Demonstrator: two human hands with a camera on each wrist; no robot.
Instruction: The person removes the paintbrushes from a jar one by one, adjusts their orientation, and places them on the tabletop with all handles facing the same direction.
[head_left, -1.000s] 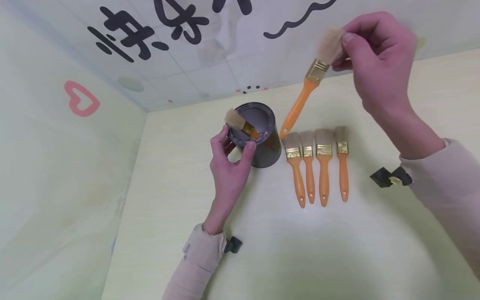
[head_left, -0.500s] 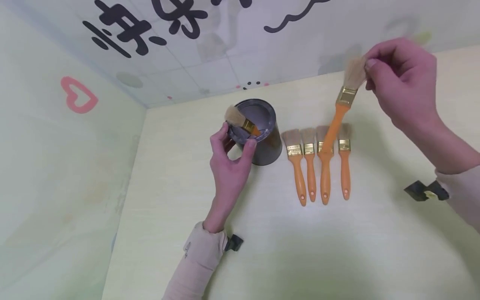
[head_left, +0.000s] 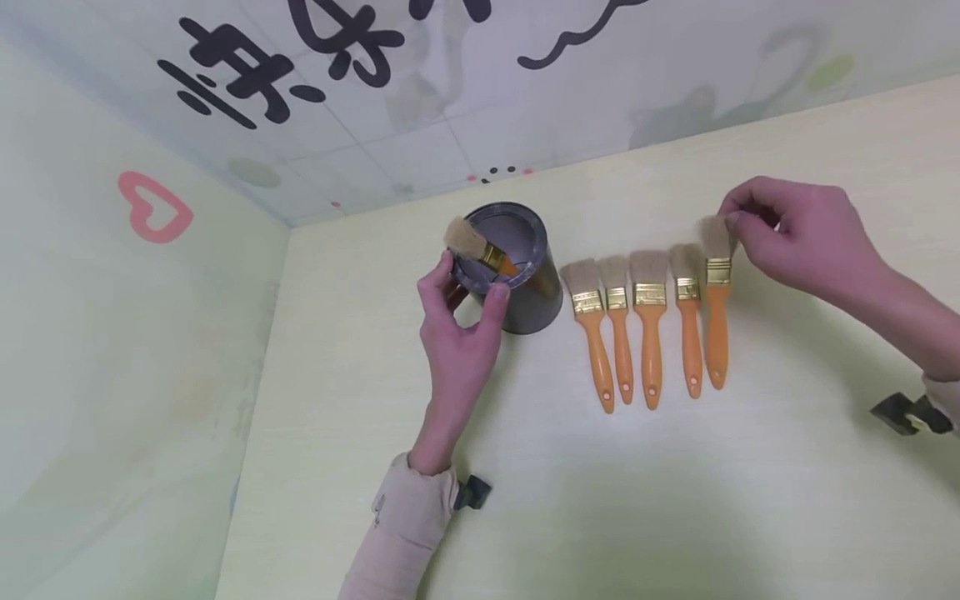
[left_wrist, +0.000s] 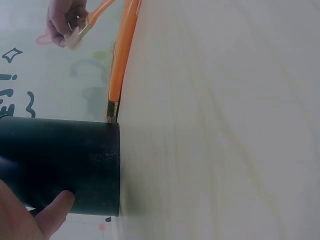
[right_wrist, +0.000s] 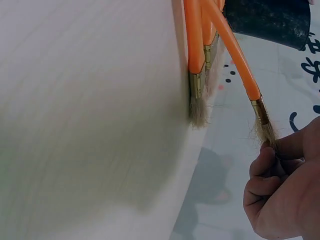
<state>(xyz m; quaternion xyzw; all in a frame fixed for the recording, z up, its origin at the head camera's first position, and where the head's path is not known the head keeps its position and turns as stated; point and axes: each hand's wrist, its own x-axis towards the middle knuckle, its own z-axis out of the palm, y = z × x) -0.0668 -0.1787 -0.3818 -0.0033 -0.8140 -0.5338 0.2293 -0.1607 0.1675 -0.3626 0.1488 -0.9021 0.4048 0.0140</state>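
My left hand holds a dark metal can near its rim, thumb on the near side. Inside the can leans a paintbrush, bristles up over the rim. My right hand pinches the bristles of another paintbrush with an orange handle and gold ferrule. In the right wrist view this held paintbrush tilts, its bristles raised off the table. Left of it several similar paintbrushes lie side by side, handles toward me.
The pale table meets a wall with black lettering at the back. Another wall with a pink heart stands along the left. Black devices are strapped at both wrists, the left wrist device near the tabletop.
My right hand has moved right, then down toward the table, carrying the paintbrush from beside the can to the right end of the row. My left hand stays on the can.
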